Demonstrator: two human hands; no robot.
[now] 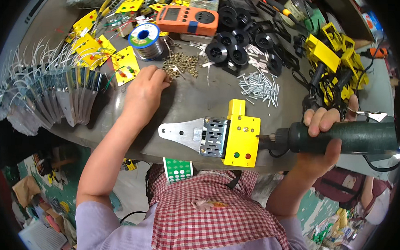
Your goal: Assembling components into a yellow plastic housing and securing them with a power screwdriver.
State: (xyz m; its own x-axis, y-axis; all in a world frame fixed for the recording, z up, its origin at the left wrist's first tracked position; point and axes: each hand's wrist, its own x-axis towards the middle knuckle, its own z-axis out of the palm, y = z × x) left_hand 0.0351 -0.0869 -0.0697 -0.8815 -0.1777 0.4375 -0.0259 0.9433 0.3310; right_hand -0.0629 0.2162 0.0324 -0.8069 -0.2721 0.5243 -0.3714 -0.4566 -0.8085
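My right hand (321, 122) is wrapped around a dark green electric screwdriver (365, 136), held level with its bit toward the left. The bit's tip meets or nearly meets the right edge of a yellow box (241, 141) with a red and a green button; I cannot tell whether they touch. Joined to the box's left side is a slotted metal plate (214, 137) with a flat, tapering silver bracket (180, 132). My left hand (146, 89) has its fingers bent together at the edge of a pile of small brass screws (182, 65). What its fingertips hold is hidden.
Behind lie a solder spool (145, 41), an orange multimeter (187, 20), black round parts (228, 45) and long silver screws (260, 87). Yellow panels (126, 65) and a row of wired metal plates (67, 95) sit left. Yellow housings (324, 52) with cables stand right.
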